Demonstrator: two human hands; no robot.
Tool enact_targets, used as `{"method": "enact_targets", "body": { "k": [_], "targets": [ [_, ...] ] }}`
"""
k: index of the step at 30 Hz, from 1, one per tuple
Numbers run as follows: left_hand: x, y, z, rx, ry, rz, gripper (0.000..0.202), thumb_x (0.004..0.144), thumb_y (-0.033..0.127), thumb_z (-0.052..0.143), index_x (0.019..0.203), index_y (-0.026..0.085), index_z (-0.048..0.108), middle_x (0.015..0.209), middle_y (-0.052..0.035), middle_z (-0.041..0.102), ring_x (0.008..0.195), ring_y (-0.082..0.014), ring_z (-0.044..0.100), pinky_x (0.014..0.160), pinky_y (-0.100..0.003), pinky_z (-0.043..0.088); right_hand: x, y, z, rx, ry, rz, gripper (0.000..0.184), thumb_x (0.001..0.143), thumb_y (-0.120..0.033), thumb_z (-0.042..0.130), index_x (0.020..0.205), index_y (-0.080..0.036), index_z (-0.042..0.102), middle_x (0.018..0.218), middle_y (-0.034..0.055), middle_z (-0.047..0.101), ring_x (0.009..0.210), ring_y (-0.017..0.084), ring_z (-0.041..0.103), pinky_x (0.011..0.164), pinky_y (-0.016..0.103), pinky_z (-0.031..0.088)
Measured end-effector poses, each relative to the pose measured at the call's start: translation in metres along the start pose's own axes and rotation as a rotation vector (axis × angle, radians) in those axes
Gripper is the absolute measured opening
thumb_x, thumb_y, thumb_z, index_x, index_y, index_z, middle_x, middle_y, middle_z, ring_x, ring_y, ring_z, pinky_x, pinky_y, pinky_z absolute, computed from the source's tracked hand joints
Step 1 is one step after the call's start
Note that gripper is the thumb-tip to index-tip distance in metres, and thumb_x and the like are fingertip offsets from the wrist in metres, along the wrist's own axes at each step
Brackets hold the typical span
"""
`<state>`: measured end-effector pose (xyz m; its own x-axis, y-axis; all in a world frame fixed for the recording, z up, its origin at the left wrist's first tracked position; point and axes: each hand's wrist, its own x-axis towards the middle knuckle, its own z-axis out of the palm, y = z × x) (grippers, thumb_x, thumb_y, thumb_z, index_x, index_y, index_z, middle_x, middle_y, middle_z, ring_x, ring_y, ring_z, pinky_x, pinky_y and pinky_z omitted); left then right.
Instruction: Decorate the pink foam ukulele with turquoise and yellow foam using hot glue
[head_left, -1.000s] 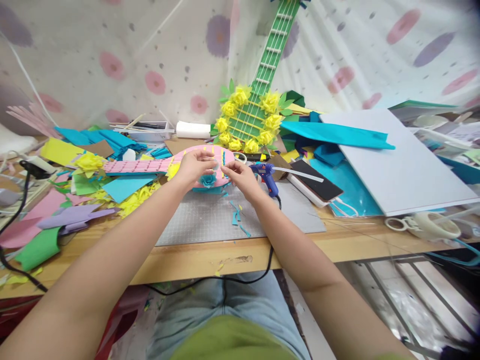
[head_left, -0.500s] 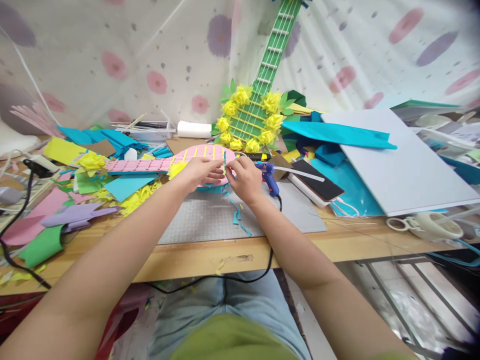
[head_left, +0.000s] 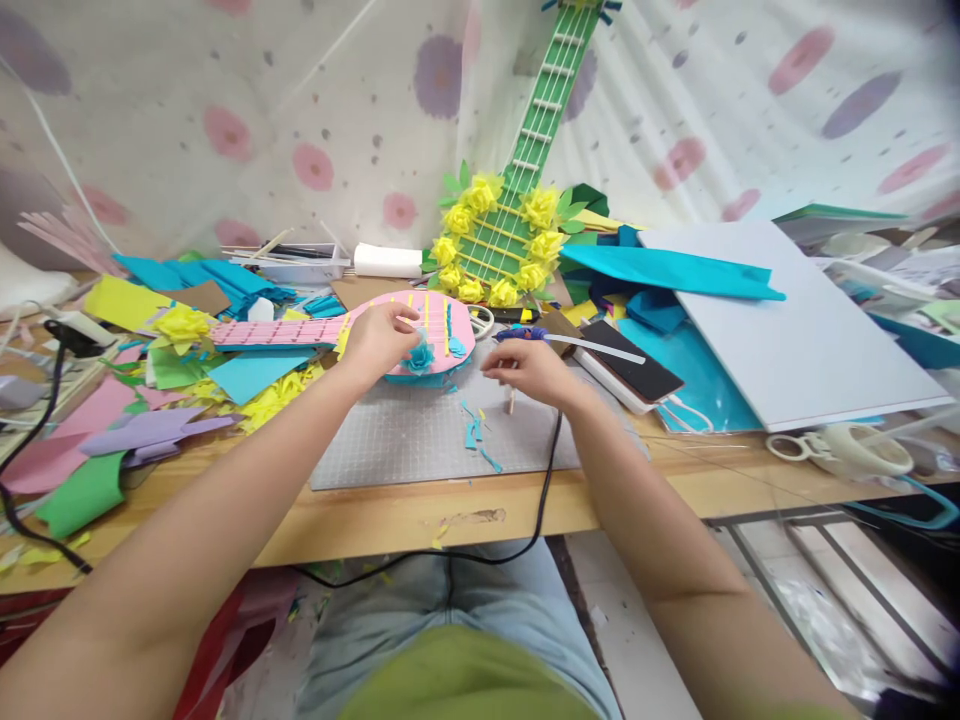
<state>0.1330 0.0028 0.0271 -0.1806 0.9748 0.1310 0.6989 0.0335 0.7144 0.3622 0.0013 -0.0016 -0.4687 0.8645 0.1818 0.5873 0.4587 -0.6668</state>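
Before a tray point(head_left: 322, 269) of sticks point(head_left: 270, 243), left fingers point(head_left: 399, 311) rest slightly apart by the blue flower point(head_left: 421, 357); right fingers point(head_left: 505, 350) curl, grip unclear.

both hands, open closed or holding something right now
Left hand: partly curled at the blue flower; grip cannot be told.
Right hand: partly curled at the glue gun; grip cannot be told.

Open lane: front strip of cutting mat point(head_left: 382, 455), just low teal scraps point(head_left: 471, 435). Black cable point(head_left: 553, 465) crosses its right side (drops over table edge point(head_left: 360, 525)). Glue gun point(head_left: 527, 334) at right hand point(head_left: 534, 370), phone point(head_left: 637, 362) right of that. Green guitar point(head_left: 491, 240) blocks straight back; loose paper point(head_left: 142, 435) crowds left.
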Motion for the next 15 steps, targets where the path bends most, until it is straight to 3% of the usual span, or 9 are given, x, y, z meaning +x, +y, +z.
{"method": "enact_targets", "body": {
  "k": [2,5,8,10,15],
  "targets": [
    [-0.001,-0.001,-0.002,0.100,0.013,0.062,0.038,0.063,0.017,0.062,0.101,0.022,0.068,0.080,-0.0011,0.071,0.074,-0.0185,0.066,0.072,-0.030,0.051,-0.020,0.008,-0.023,0.044,-0.159,0.160,0.014,0.078,-0.028,0.057,0.083,-0.019,0.067,0.077,0.0021,0.067,0.063,0.012,0.059,0.060,0.025,0.044],
    [-0.004,0.005,-0.006,0.225,0.027,0.136,0.036,0.067,0.017,0.059,0.101,0.021,0.068,0.085,-0.0021,0.071,0.083,-0.0197,0.065,0.078,-0.030,0.049,-0.041,0.021,-0.048,-0.112,-0.249,0.349,0.025,0.078,-0.043,0.057,0.074,-0.020,0.066,0.070,0.0023,0.065,0.063,0.014,0.058,0.055,0.025,0.040],
    [-0.007,0.011,-0.007,0.292,0.025,0.173,0.030,0.068,0.019,0.057,0.095,0.021,0.070,0.092,-0.0037,0.071,0.089,-0.0214,0.064,0.079,-0.030,0.047,-0.040,0.031,-0.053,-0.363,-0.047,0.447,0.035,0.074,-0.055,0.060,0.074,-0.021,0.064,0.072,0.0024,0.064,0.065,0.015,0.056,0.053,0.026,0.035],
    [-0.008,0.012,-0.006,0.293,0.023,0.180,0.028,0.069,0.020,0.056,0.093,0.021,0.070,0.091,-0.0040,0.070,0.088,-0.0218,0.064,0.077,-0.030,0.047,-0.029,0.036,-0.046,-0.392,0.057,0.426,0.037,0.072,-0.057,0.060,0.080,-0.021,0.064,0.073,0.0024,0.064,0.065,0.016,0.056,0.053,0.027,0.034],
    [-0.008,0.003,-0.005,0.229,0.039,0.166,0.035,0.070,0.020,0.055,0.104,0.021,0.065,0.092,-0.0036,0.069,0.086,-0.0202,0.063,0.077,-0.028,0.047,-0.001,0.045,-0.020,-0.300,0.093,0.403,0.033,0.072,-0.051,0.063,0.077,-0.018,0.065,0.067,0.0053,0.064,0.062,0.019,0.058,0.056,0.029,0.039]
  ]
}}
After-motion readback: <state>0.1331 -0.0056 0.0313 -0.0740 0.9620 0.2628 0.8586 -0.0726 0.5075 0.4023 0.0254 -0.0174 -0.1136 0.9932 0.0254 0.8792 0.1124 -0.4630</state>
